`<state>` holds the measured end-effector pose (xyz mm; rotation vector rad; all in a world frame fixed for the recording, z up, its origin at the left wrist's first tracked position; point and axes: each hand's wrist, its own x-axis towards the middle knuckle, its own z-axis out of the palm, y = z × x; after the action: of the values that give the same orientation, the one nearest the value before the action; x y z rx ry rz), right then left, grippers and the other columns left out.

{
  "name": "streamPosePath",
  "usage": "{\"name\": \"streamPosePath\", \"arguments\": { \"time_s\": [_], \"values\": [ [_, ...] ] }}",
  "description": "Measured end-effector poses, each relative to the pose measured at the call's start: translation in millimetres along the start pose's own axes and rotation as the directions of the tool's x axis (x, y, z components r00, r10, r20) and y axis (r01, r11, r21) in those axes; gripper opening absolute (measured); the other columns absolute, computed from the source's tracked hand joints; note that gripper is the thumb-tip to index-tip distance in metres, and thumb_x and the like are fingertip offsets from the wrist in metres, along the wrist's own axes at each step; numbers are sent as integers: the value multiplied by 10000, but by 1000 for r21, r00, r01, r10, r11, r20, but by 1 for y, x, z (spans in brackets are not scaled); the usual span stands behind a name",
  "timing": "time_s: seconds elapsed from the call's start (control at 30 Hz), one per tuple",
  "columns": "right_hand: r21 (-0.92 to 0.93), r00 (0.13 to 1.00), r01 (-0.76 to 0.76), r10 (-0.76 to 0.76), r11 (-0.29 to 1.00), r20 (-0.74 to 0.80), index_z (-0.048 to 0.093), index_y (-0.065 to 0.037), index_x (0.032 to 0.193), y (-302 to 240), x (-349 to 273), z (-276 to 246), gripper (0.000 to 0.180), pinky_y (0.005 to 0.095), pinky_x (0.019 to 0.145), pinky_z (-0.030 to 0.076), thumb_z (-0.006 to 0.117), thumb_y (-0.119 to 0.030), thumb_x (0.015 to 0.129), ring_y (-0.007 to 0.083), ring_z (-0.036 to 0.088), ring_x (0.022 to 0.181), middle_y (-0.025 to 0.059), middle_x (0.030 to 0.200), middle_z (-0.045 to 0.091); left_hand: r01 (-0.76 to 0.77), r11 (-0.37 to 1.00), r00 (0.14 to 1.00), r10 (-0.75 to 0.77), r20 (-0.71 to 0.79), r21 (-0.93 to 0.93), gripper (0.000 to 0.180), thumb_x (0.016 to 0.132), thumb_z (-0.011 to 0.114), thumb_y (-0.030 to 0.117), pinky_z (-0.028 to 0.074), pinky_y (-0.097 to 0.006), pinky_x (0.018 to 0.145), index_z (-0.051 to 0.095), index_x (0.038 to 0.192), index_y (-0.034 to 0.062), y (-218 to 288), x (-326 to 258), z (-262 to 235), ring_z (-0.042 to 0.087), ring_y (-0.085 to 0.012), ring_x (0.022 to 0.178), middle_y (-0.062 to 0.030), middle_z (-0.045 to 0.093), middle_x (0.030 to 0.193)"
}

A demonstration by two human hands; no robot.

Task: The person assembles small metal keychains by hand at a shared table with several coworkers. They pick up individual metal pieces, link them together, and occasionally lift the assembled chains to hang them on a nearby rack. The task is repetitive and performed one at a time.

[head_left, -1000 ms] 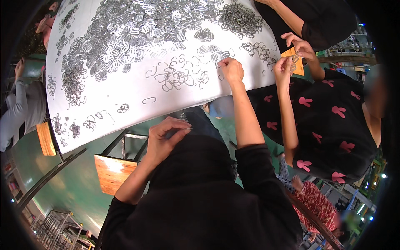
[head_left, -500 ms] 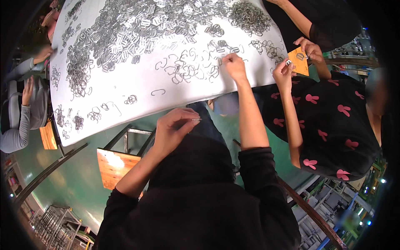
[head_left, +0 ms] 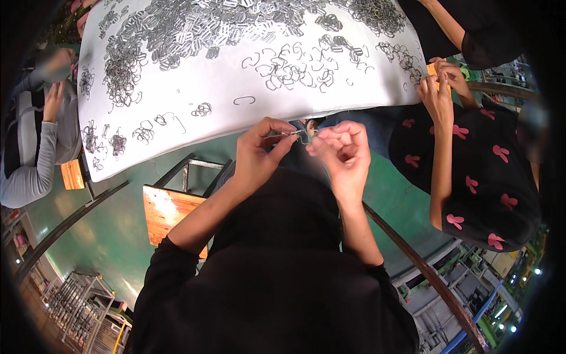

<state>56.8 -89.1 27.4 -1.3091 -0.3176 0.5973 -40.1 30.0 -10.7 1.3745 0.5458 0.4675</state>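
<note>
A: Any packages, labels, signs or screens here?

B: Hardly anything. The 1 candidate is a small orange card or packet at the right, pinched in the hands of a co-worker in the black top with pink bows. It sits just past the right edge of the white bench.

A: Shape and colour?

B: Flat and roughly rectangular, plain orange. Fingers cover most of it, so I cannot tell whether it is a packet or a tag.

A: Anything else?

B: No. No screens, no signs, no labels that I can make out anywhere in view.
</note>
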Motion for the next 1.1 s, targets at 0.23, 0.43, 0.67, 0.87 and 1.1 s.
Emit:
{"name": "streamPosePath", "arguments": {
  "time_s": [0.23,0.43,0.67,0.87,1.1],
  "values": [
    [-249,983,129,-158,960,-98,445,-19,948,14,-6,9,255,257,701,531,637,92,821,148,641,807,112,899,618,-97,995,995,97,14,10,121,829,662,-1,543,-283,796,625,943,19,-2,-2,7,630,-116,898,-55,652,974],
    [-179,911,405,-412,897,0,421,-15,907,31,-3,-2,289,290,726,538,620,158,789,187,618,801,158,884,597,-323,818,938,344,45,477,146,814,663,22,493,-289,751,641,955,-6,-26,40,-42,642,-190,848,-117,657,959],
    [-205,906,424,-411,882,104,438,-10,906,34,13,-16,288,285,716,535,632,162,778,182,615,800,157,883,603,193,611,858,275,-434,768,275,745,741,149,498,-364,695,642,946,-11,-74,171,-135,622,-274,788,-144,656,889],
    [-254,902,432,-415,865,122,456,-7,887,36,18,-16,276,274,707,532,653,147,770,171,629,782,147,861,623,285,618,861,172,-480,733,209,719,755,153,499,-346,662,712,889,40,-71,183,-143,625,-232,652,-97,668,763],
    [-305,913,402,-402,864,64,482,-11,876,51,16,-12,247,236,651,523,672,107,771,132,638,728,129,863,650,229,931,954,-157,-257,284,197,845,659,114,523,-255,708,681,989,-19,-34,126,-95,672,-150,796,-123,696,837]
  ]
}}
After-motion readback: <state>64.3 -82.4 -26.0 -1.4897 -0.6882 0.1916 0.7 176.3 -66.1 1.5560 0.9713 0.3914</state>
